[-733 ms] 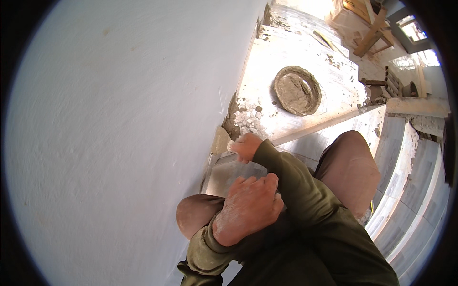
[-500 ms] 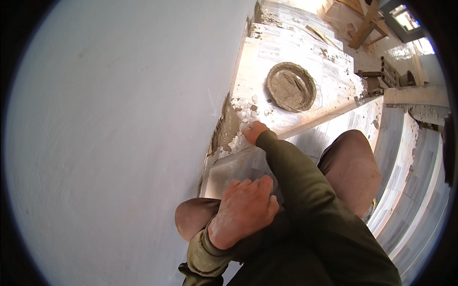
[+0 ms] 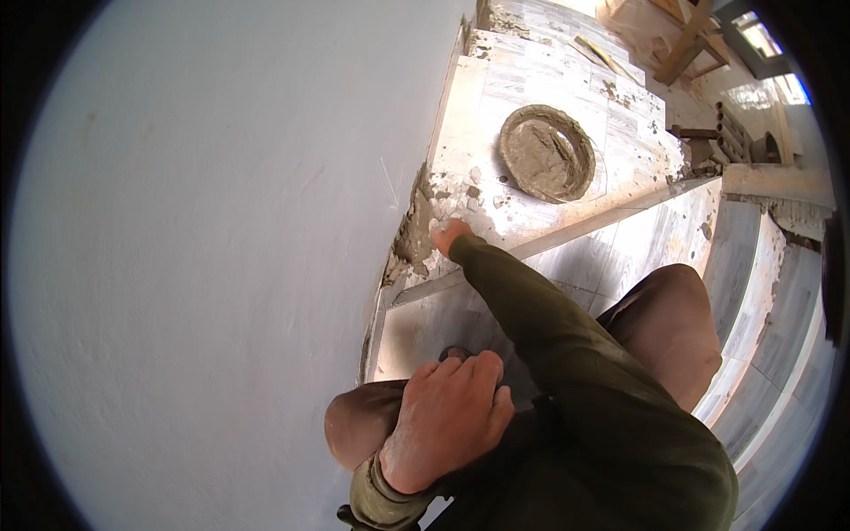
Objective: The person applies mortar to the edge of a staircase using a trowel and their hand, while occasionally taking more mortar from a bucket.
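My right hand (image 3: 450,234) reaches to the step's inner corner, beside a patch of grey-brown mortar (image 3: 413,237) along the wall's foot. Its fingers are closed and low on the surface. Something pale shows at the fingertips, too small to make out. Nearer, my left hand (image 3: 450,423) is curled back-up beside my left knee (image 3: 361,425), its palm hidden, so what it holds, if anything, cannot be seen. A round, shallow pan (image 3: 588,150) with mortar (image 3: 537,150) in it stands on the same step, beyond my right hand. Mortar crumbs (image 3: 473,191) lie between pan and wall.
A smooth pale wall (image 3: 221,248) fills the left side. Wood-look tiled steps (image 3: 602,252) climb away, and more steps (image 3: 779,327) lie at the right. A yellowish strip (image 3: 600,55) rests on a farther step. A wooden frame (image 3: 691,44) stands at the far right.
My right hand has moved slightly left, closer to the mortar patch by the wall. The left hand stays curled by the knee. The view has shifted a little.
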